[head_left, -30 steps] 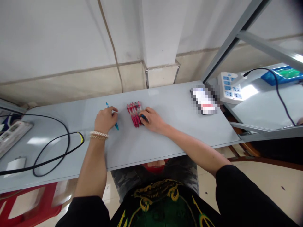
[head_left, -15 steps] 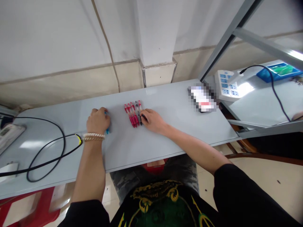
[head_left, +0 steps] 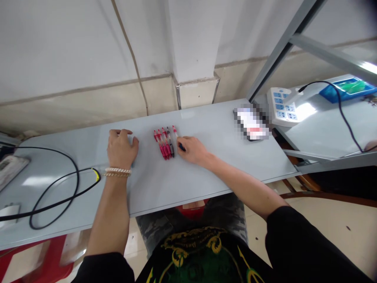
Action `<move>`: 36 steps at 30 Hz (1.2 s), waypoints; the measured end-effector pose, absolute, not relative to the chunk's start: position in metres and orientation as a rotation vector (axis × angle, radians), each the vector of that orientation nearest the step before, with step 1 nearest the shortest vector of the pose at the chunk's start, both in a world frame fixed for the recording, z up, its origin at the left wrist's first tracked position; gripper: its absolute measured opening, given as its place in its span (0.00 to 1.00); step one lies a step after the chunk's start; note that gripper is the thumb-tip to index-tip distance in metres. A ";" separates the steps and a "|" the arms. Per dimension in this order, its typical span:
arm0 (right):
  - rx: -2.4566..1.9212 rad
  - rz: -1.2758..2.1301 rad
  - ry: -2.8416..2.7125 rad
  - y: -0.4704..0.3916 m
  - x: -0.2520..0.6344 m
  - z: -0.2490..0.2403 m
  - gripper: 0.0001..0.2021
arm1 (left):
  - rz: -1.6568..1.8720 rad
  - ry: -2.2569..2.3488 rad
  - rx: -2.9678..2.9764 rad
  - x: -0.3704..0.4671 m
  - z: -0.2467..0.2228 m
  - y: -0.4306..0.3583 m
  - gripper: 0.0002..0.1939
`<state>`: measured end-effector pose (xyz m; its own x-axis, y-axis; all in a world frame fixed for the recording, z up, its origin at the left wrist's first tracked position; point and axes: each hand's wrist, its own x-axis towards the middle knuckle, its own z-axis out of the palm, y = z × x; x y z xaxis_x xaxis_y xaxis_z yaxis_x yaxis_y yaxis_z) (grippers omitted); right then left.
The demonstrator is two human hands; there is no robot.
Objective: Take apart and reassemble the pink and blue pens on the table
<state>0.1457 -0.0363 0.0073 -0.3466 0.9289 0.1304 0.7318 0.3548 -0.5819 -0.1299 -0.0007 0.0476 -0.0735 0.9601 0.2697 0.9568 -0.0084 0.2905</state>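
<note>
My right hand [head_left: 193,150] is closed over the lower part of a red-tipped pen [head_left: 174,129], whose clear barrel slants out beyond the fingers. A small dark piece [head_left: 182,147] shows between these fingers; I cannot make out what it belongs to. Just left of it, three red pens [head_left: 164,144] lie side by side with a black-gripped pen [head_left: 171,147] at their right end. My left hand [head_left: 120,148] rests palm down on the table to the left of the row, fingers bent and thumb apart. Whatever lies under its palm is hidden.
The grey table [head_left: 165,188] runs along the wall. A phone [head_left: 251,122] lies at its right end, beside a white power strip [head_left: 281,106] past a metal post. A black cable [head_left: 78,173] loops across the left side. A red stool [head_left: 53,255] stands below.
My right hand has shifted slightly right with the red-tipped pen, opening a gap from the black-gripped one. My left thumb has spread outward, and the blue item at that hand is no longer visible.
</note>
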 end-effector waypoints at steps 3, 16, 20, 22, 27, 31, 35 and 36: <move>-1.415 0.681 -1.992 -0.037 0.146 0.002 0.04 | 0.991 1.942 2.116 -0.118 0.045 -0.001 0.09; -0.887 0.892 -1.693 -0.042 0.133 -0.007 0.12 | 1.281 0.878 1.244 -0.055 0.029 -0.020 0.25; -0.857 1.259 -1.401 -0.041 0.134 0.000 0.21 | 1.348 0.848 1.133 -0.040 0.034 -0.019 0.25; -0.852 1.345 -1.327 -0.039 0.136 0.004 0.27 | 1.357 0.854 1.119 -0.034 0.037 -0.015 0.26; -0.907 1.175 -1.417 -0.033 0.146 0.011 0.25 | 1.328 0.906 1.107 -0.022 0.038 -0.002 0.29; -0.983 0.834 -1.558 -0.028 0.148 0.005 0.16 | 1.408 0.974 1.084 -0.019 0.028 -0.001 0.28; -0.953 0.778 -1.536 -0.027 0.143 -0.004 0.16 | 1.464 0.973 1.047 -0.027 0.021 -0.006 0.25; -0.949 0.833 -1.502 -0.027 0.141 -0.006 0.18 | 1.475 0.969 1.039 -0.030 0.020 -0.007 0.25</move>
